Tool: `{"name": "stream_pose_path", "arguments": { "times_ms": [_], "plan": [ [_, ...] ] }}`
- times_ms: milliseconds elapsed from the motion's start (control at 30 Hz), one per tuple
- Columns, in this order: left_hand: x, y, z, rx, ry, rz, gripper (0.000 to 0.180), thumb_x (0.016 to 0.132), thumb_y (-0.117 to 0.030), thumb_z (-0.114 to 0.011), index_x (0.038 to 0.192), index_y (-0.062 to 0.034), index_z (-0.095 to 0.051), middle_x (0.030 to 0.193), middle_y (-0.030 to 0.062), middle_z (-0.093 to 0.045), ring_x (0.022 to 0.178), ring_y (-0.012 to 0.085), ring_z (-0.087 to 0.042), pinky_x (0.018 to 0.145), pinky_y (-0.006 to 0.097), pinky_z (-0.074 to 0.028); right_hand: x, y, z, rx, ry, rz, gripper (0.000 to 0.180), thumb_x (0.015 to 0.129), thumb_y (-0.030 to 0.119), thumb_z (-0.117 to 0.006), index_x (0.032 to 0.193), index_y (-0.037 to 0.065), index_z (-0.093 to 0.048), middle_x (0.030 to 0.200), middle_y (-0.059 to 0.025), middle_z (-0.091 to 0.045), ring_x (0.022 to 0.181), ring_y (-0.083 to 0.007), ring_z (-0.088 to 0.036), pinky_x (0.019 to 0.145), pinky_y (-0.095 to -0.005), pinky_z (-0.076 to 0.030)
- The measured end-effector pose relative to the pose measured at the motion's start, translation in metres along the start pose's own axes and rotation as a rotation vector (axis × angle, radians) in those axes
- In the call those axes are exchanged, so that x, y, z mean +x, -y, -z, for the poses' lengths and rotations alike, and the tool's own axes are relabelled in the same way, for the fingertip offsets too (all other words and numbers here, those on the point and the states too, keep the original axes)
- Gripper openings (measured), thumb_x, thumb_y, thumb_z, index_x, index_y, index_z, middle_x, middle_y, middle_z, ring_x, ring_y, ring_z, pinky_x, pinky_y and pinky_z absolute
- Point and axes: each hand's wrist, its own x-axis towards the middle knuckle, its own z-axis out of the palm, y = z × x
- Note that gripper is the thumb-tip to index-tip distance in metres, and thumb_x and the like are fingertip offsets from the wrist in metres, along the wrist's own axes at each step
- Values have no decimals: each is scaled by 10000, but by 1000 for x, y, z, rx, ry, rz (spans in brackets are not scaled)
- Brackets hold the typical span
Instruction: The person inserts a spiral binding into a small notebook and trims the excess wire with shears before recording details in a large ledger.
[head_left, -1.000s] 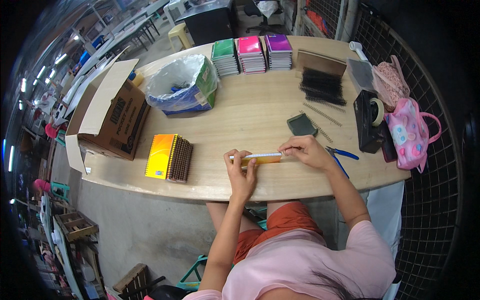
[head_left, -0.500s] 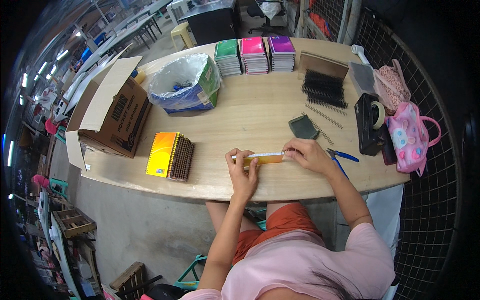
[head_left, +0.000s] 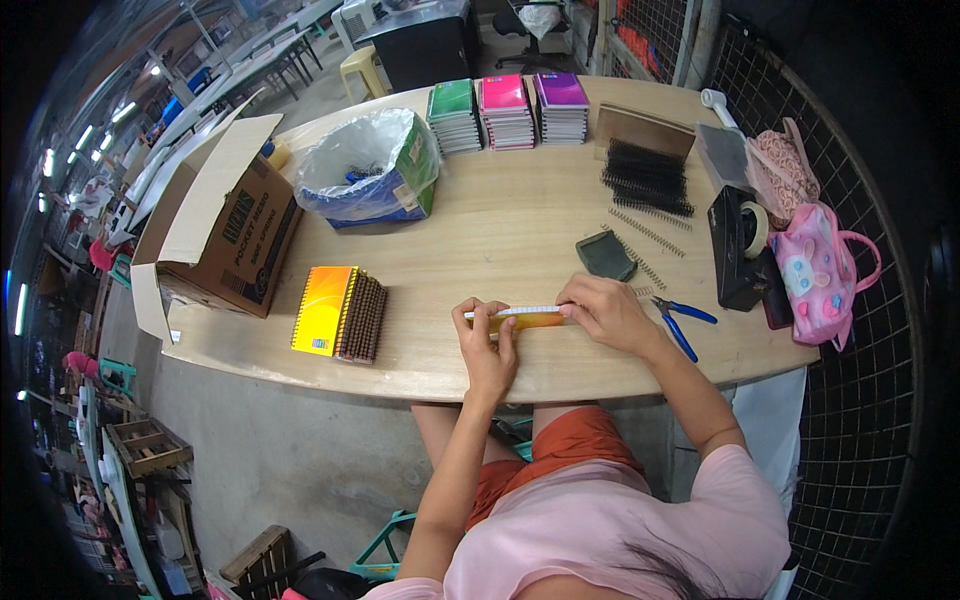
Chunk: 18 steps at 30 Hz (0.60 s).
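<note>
Near the table's front edge, a small yellow-orange notebook (head_left: 535, 321) stands on edge with its white page edge (head_left: 530, 311) upward. My left hand (head_left: 487, 338) is closed around its left end, thumb on the near cover. At the other end my right hand (head_left: 603, 313) is in a pinch against the corner; whatever its fingertips hold is hidden. Just right of that hand lie blue-handled cutting pliers (head_left: 688, 316). Behind it are a dark green block (head_left: 606, 255) and loose spiral wires (head_left: 648, 232). To the left, a stack of yellow spiral notebooks (head_left: 335, 312) has dark brown coils.
An open cardboard box (head_left: 235, 235) and a plastic-lined bin (head_left: 385, 195) stand at left. Green, pink and purple notebook stacks (head_left: 506, 115) line the back. A pile of black coils (head_left: 645, 180), a tape dispenser (head_left: 735, 250) and a pink bag (head_left: 815, 280) occupy the right.
My right hand has shifted slightly left and up, closer over the notebook's right end. My left hand and the notebook are nearly unmoved.
</note>
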Motion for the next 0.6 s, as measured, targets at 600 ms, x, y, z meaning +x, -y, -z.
{"name": "stream_pose_path", "arguments": {
  "times_ms": [600],
  "plan": [
    [-1,-3,-9,0,-51,-12,317,758,-83,-787,971,-8,-564,1071,180,-449,976,326,-511,814,399,-459,3,7,-9,-128,-53,-19,175,809,190,-690,937,76,-652,973,-61,-629,973,-255,-584,792,-396,-464]
  ]
}}
